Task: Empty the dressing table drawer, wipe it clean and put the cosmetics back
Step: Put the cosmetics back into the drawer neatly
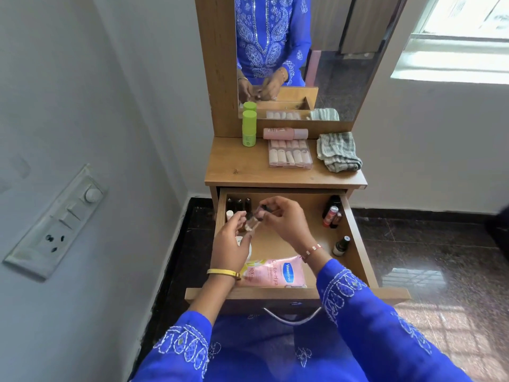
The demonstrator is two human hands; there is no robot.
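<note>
sleeves blue, both forearms reaching forward over the open drawer (355, 238) — pulled well out below the table top (248, 166). drawer not yet emptied: pink tube (275, 272) flat at the front, a row of dark bottles (239, 204) upright in the back left corner, more bottles (332, 215) leaning at the back right. cloth (337, 151) lies idle on the top, right side. left hand (230, 244) and right hand (286, 220) meet mid-drawer, both pinching one small bottle (252, 223) — its long axis tilted, cap toward the right hand. likely next: lift it up and away to the top.
</note>
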